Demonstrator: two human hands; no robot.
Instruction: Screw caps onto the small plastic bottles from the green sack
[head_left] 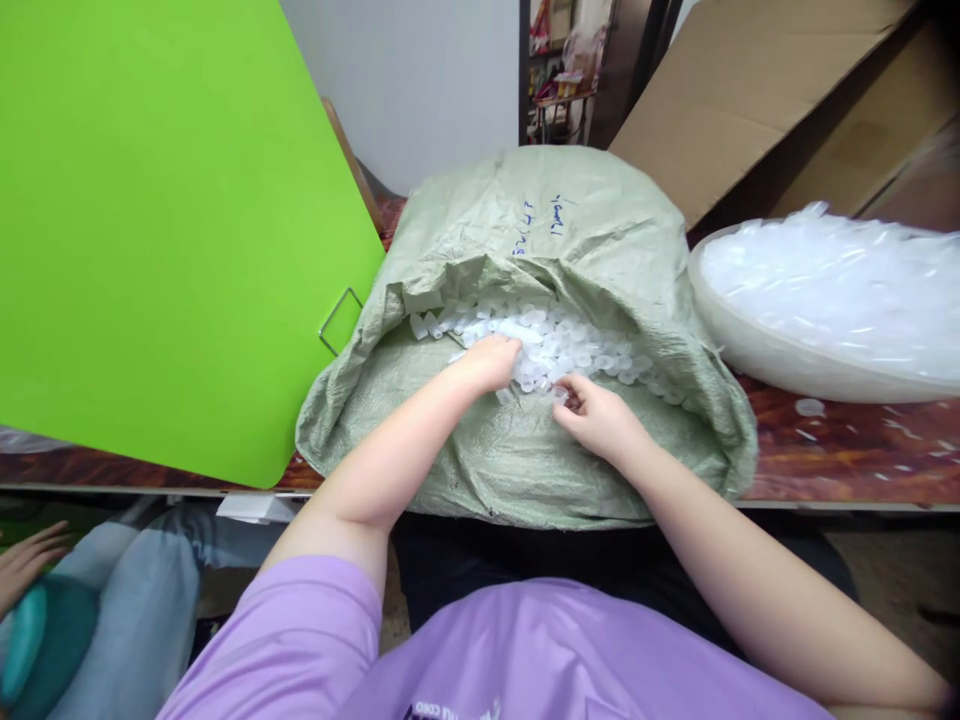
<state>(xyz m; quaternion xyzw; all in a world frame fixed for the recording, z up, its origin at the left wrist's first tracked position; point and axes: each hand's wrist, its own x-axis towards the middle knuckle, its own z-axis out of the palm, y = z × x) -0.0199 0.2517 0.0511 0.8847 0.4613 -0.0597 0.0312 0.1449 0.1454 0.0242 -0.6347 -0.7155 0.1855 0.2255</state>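
Observation:
A pale green woven sack (pixel 525 470) lies on the table with its mouth toward me, full of small translucent white plastic pieces (pixel 570 345). At the left of the pile, my left hand (pixel 491 362) is closed, its fingertips down among the pieces; what they grip, if anything, is hidden. Beside it, at the front edge of the pile, my right hand (pixel 600 415) pinches a small clear plastic piece (pixel 560 394) between thumb and fingers.
A bright green board (pixel 165 220) stands at the left. On the right, a large oval tub (pixel 787 370) is heaped with clear plastic pieces, and scraps litter the dark red table (pixel 840 470). Cardboard (pixel 750 90) leans behind it. Another person's hand (pixel 30 565) shows at lower left.

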